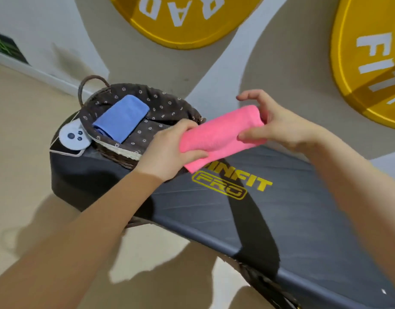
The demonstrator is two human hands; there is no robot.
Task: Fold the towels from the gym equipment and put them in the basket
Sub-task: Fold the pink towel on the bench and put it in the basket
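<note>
A folded pink towel is held just above the black gym bench, right beside the basket. My left hand grips its lower left end. My right hand holds its upper right end, thumb under and fingers curled above. The dark wicker basket with a brown flowered lining stands on the bench's left end. A folded blue towel lies inside it on the left.
A white controller lies on the bench end beside the basket's left rim. Two big yellow discs with white letters hang on the wall behind. Beige floor lies to the left and below.
</note>
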